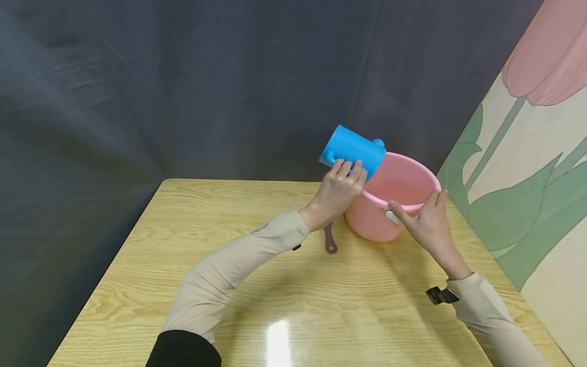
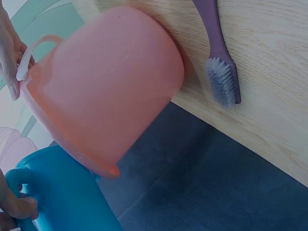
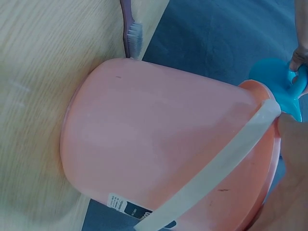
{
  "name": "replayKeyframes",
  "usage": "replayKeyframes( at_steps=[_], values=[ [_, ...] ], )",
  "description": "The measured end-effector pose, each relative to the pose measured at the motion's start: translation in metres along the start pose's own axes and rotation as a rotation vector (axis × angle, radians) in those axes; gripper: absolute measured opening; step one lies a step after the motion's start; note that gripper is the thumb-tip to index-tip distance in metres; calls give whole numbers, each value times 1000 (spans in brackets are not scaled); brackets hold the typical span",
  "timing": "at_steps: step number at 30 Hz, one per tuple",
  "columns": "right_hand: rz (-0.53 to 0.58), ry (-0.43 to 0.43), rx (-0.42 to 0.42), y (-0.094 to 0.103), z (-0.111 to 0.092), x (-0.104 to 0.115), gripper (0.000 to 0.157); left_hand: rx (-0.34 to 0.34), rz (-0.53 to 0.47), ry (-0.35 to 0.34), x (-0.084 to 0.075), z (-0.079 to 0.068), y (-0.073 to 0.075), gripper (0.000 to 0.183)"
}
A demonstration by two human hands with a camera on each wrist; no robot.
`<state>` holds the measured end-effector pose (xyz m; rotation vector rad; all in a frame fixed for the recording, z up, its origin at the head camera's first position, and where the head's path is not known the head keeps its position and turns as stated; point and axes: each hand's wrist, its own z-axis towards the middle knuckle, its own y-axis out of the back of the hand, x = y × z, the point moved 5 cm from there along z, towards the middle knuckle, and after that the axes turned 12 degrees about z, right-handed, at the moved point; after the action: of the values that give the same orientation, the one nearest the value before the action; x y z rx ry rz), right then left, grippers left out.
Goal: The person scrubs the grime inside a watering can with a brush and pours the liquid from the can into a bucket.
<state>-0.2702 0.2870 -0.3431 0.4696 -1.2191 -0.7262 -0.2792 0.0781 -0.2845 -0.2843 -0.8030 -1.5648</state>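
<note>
My left hand (image 1: 339,191) grips the handle of a blue plastic jug (image 1: 355,150). The jug is tipped onto its side, one end at the left rim of a pink bucket (image 1: 376,219). With my right hand (image 1: 431,224) I hold the bucket's right front rim, thumb on the near side. The bucket stands on the table, its white carrying handle (image 3: 207,175) lying across the outside wall. Left of the bucket lies a purple scrubbing brush (image 2: 221,62), bristles showing in the left wrist view; in the head view my left forearm and hand hide part of it.
The wood-grain table (image 1: 275,285) ends at a back edge, with a dark curtain (image 1: 229,92) behind it. Close on the right stands a wall with painted tulips (image 1: 527,193). The bucket is near the table's back right corner.
</note>
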Motion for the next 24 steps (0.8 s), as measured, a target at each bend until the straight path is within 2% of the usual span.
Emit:
replayKeyframes(
  at_steps=[6, 15, 24],
  values=[
    [5, 2, -8, 1, 0, -1, 117, -38, 15, -2, -3, 0, 1, 22],
    [5, 7, -20, 1, 0, -1, 116, -60, 7, -8, -6, 1, 2, 23],
    [12, 33, -43, 0, 1, 0, 114, -45, 13, -22, -6, 2, 2, 29]
  ],
)
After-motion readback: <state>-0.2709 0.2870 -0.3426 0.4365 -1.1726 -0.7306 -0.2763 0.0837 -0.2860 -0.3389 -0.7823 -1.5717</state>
